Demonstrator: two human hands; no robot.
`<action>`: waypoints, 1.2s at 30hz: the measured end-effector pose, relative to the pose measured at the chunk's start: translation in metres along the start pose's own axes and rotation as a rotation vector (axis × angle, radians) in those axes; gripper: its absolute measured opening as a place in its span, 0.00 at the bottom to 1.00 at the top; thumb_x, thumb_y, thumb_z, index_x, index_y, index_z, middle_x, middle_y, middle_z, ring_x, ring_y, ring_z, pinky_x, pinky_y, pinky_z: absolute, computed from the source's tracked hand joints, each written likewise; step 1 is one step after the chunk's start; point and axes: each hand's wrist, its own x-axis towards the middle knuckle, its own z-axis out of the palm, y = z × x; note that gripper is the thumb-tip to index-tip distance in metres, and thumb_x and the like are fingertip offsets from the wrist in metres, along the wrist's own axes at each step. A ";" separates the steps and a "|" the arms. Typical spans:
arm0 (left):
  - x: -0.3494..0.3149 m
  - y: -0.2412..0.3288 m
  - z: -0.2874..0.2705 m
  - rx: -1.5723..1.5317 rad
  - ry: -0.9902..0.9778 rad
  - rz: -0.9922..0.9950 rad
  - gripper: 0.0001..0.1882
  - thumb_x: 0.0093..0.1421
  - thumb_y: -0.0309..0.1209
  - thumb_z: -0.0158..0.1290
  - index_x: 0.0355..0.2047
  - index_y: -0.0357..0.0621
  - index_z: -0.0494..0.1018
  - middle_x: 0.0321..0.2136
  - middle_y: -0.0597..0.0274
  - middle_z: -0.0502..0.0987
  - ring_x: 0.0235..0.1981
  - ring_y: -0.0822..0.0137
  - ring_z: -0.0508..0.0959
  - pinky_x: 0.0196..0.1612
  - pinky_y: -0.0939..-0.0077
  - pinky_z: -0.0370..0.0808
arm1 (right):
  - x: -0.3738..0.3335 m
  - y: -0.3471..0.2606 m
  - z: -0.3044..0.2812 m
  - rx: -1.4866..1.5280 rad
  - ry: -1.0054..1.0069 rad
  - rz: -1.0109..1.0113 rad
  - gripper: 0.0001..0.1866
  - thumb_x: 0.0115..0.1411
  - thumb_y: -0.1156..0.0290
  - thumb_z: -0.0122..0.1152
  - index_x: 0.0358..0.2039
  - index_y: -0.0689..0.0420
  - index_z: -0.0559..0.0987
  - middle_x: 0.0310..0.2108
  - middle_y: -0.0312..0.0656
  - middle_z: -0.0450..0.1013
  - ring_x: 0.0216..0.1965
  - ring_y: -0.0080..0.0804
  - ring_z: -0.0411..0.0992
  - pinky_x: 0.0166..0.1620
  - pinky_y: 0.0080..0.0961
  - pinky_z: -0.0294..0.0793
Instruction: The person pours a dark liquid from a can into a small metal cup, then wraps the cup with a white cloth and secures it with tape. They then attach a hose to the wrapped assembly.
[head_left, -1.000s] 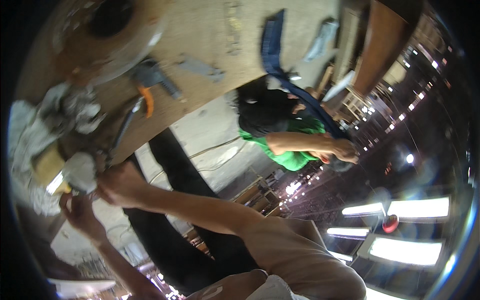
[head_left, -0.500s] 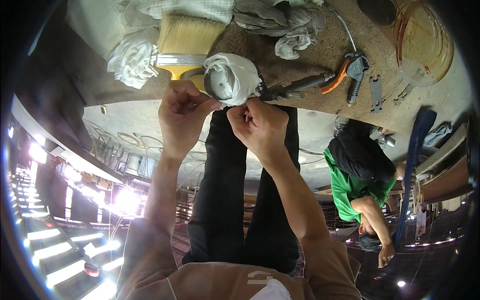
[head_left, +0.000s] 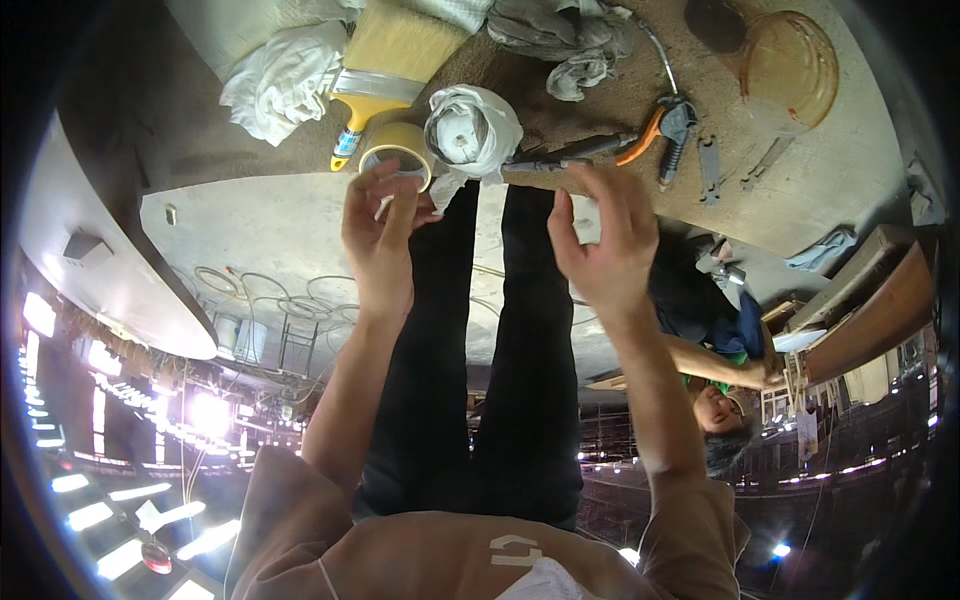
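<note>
On the brown work surface near its front edge stands a roll of thin white material (head_left: 466,128), its wound end facing up. A loose white end (head_left: 447,194) hangs from it over the edge. My left hand (head_left: 380,235) is just beside that end, fingers curled together with a bit of white strip showing between them; whether this joins the roll I cannot tell. Behind my left fingertips lies a tape roll (head_left: 398,137). My right hand (head_left: 608,235) is apart from the roll, thumb and fingers spread, nothing in it, below a black tool handle (head_left: 575,153).
A wide yellow-handled brush (head_left: 375,88) and crumpled white cloth (head_left: 285,85) lie left; grey rags (head_left: 560,40) lie behind. To the right are an orange-and-black air gun (head_left: 668,130), flat wrenches (head_left: 709,170) and a clear round container (head_left: 792,70). A co-worker (head_left: 720,370) sits at right.
My right hand has left the white roll, moved right and opened. My left hand has drawn slightly away from it. The roll now stands more upright, and the co-worker has shifted posture.
</note>
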 end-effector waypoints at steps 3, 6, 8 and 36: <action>-0.009 -0.001 0.000 -0.021 -0.052 -0.182 0.21 0.70 0.29 0.58 0.60 0.34 0.71 0.42 0.61 0.80 0.41 0.69 0.83 0.42 0.75 0.82 | 0.022 0.005 -0.014 -0.260 -0.288 -0.058 0.27 0.52 0.74 0.72 0.55 0.56 0.79 0.46 0.46 0.75 0.47 0.48 0.73 0.54 0.42 0.74; -0.005 -0.011 0.006 0.145 -0.137 -0.103 0.21 0.71 0.32 0.58 0.59 0.34 0.72 0.41 0.62 0.80 0.41 0.69 0.83 0.42 0.75 0.82 | 0.040 0.007 0.001 -0.416 -0.488 -0.173 0.15 0.53 0.71 0.70 0.43 0.56 0.84 0.41 0.42 0.78 0.48 0.44 0.73 0.56 0.41 0.70; -0.005 -0.015 0.007 0.037 -0.143 -0.233 0.23 0.68 0.25 0.53 0.62 0.33 0.67 0.45 0.54 0.79 0.42 0.64 0.83 0.44 0.74 0.82 | 0.048 0.010 0.015 -0.527 -0.588 -0.267 0.07 0.51 0.72 0.68 0.32 0.55 0.87 0.34 0.39 0.80 0.43 0.38 0.74 0.52 0.36 0.70; -0.136 -0.066 -0.099 -0.480 -0.172 -0.115 0.25 0.66 0.24 0.50 0.64 0.42 0.64 0.50 0.59 0.78 0.44 0.68 0.80 0.43 0.73 0.78 | -0.137 -0.173 -0.020 0.071 0.024 -0.387 0.24 0.49 0.60 0.78 0.45 0.57 0.83 0.45 0.44 0.78 0.42 0.42 0.77 0.44 0.38 0.75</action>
